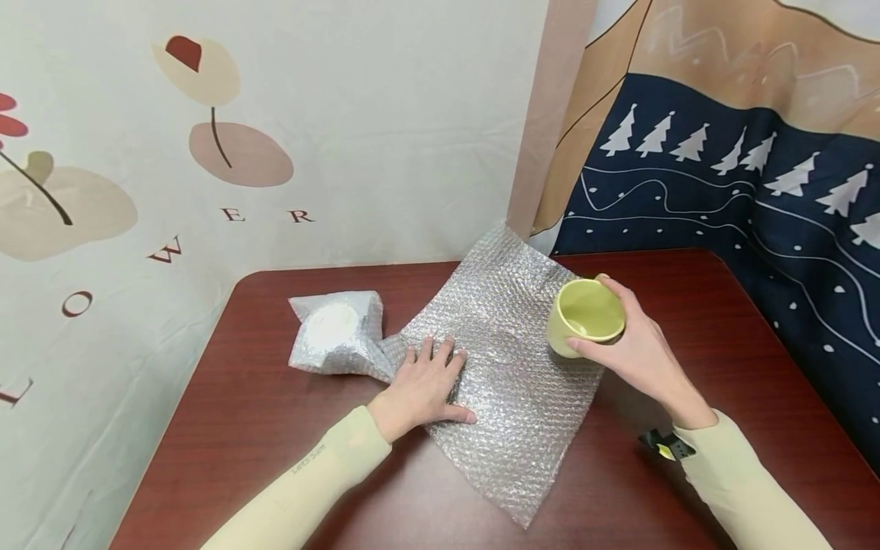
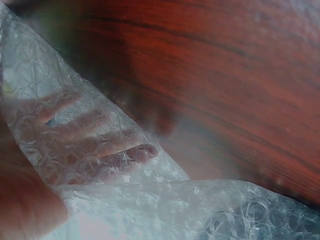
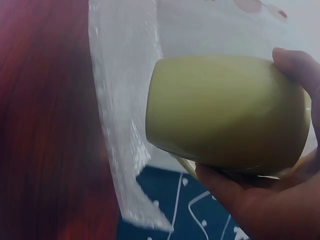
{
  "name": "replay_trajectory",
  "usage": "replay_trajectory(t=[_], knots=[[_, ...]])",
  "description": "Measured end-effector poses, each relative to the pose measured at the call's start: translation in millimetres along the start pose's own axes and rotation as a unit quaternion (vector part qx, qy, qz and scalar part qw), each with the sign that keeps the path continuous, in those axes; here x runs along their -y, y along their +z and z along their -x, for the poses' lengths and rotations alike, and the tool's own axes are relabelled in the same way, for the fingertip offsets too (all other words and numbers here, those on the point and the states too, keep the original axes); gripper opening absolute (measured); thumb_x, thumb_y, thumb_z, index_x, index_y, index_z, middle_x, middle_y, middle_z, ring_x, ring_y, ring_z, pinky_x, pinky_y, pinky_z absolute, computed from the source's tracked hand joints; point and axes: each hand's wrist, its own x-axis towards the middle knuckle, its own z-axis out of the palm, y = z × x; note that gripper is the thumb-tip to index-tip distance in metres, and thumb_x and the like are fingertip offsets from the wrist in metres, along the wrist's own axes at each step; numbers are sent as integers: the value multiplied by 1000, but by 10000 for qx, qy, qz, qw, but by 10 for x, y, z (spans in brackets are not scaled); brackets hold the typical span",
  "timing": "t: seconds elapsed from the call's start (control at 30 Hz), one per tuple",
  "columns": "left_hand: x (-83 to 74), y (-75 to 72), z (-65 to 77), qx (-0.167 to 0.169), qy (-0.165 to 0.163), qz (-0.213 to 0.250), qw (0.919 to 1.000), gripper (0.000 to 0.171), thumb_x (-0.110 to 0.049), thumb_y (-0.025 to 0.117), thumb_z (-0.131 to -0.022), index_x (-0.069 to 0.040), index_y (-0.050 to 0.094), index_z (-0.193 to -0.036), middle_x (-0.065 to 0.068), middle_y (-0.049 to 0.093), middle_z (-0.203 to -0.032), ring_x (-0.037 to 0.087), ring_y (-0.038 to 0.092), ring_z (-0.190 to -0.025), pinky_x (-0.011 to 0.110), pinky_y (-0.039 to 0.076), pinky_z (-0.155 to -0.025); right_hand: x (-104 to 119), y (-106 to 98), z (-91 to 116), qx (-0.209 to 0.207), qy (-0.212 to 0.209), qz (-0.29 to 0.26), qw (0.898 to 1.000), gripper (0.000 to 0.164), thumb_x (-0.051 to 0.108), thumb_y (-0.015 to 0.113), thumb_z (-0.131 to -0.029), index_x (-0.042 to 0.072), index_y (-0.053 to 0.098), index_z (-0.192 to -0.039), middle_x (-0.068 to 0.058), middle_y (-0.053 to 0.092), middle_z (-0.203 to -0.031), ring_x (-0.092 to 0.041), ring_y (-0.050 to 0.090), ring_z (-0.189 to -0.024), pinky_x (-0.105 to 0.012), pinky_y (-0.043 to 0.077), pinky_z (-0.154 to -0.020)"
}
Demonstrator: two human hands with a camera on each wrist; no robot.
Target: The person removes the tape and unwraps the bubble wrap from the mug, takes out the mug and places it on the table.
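Two sleeves (image 1: 309, 473) (image 1: 745, 485), one mug (image 1: 587, 313), one sheet (image 1: 512, 412)

Bright head view, tabletop (image 1: 385, 508) with pale sheen near 6 o'clock; 2 dimmer, softer wrist views, left blurred at 11 o'clock.

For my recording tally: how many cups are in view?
1: the yellow-green cup in the right hand. Any inside the bubble-wrapped bundle on the left would be hidden.
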Motion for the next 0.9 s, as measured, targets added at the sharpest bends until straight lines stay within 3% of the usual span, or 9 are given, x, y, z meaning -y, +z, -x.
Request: replay_trajectory(t=[0.23,0.57,0.9], knots=[[-1,2,7,-47,-1,-27,10000,107,-82,71,-74,-13,49,-153,19,40,-160,52,38,-143,68,39,-109,-105,-242,102,-268,196,89,9994,105,41,84,-86,23,19,-166,-19,46,-150,-39,49,-123,-57,46,-91],[6,4,5,-22,-16,22,10000,108,-81,71,-74,-13,47,-155,19,38,-161,52,36,-144,69,37,-110,-347,-520,159,-551,467,368,9967,103,42,81,-89,19,18,-166,-23,48,-142,-37,46,-118,-47,42,-82],[-4,-12,11,25,-3,72,10000,107,-80,72,-75,-13,47,-155,19,37,-161,52,36,-144,68,37,-110,-650,-725,187,-671,865,590,9922,105,45,77,-91,15,12,-167,-30,41,-145,-44,42,-120,-47,38,-81]])
